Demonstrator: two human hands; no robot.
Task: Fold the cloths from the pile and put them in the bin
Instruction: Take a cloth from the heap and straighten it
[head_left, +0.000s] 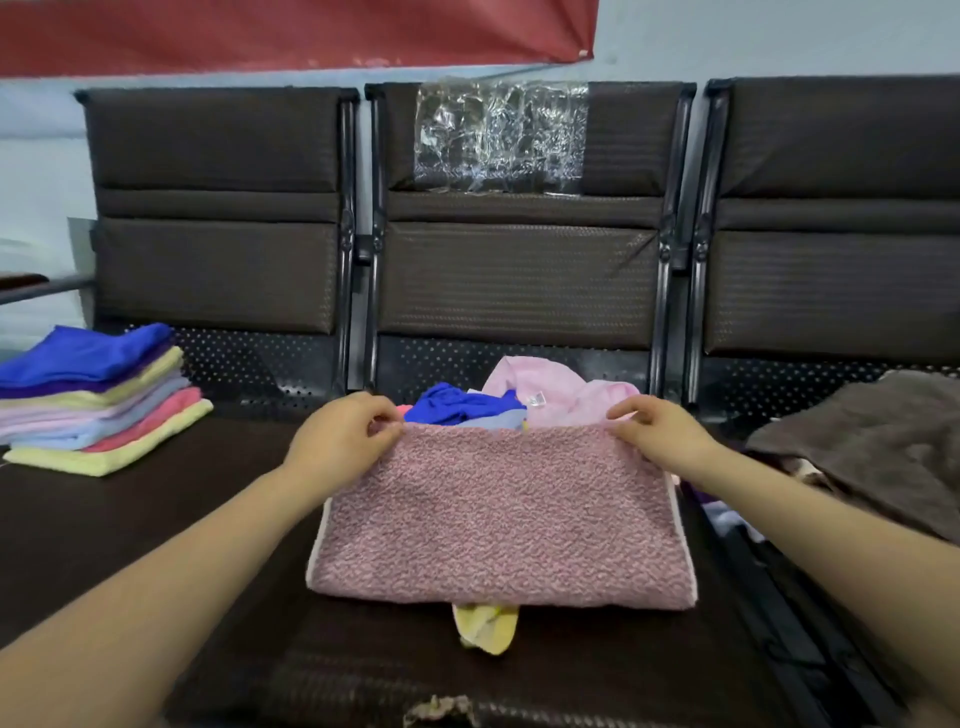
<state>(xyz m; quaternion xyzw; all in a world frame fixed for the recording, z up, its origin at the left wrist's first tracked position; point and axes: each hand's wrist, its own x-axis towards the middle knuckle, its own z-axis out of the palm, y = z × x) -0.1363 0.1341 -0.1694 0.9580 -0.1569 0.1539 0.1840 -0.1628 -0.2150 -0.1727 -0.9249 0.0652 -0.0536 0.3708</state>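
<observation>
**Pink cloth, half folded, pinched at its far corners**

Head view: the pink cloth (498, 514) lies on the counter (156, 519) over the pile (498, 400). Left hand (343, 431) and right hand (660, 431) are apart, each pinching a far corner. It looks soft, light, limp and nubbly; corners suit gripping.

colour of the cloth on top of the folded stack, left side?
Bright blue cloth, topping the folded stack; seen in the head view.
</observation>
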